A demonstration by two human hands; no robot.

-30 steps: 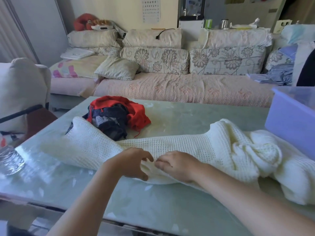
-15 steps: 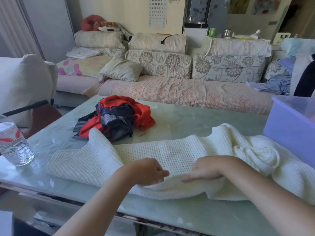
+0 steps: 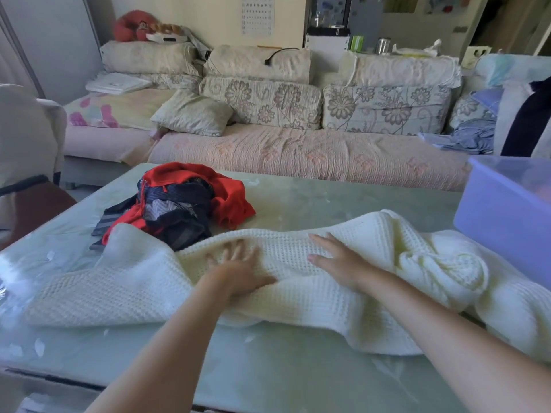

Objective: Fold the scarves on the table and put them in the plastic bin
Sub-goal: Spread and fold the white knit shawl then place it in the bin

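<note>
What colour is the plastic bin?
The plastic bin is pale purple, seen best in the head view.

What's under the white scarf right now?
Mostly the table. The white scarf appears to lap its far left corner over the near edge of the red and dark scarf pile. Whatever else lies beneath is hidden by the knit.

Setting I see: home living room. Sofa (image 3: 298, 153) with floral cushions (image 3: 262, 101) behind table (image 3: 268, 368); armchair (image 3: 26, 129) left of table.

Both forearms (image 3: 167, 338) are bare as far as the view shows. The left hand (image 3: 238, 272) and right hand (image 3: 343, 263) are bare as well.
</note>
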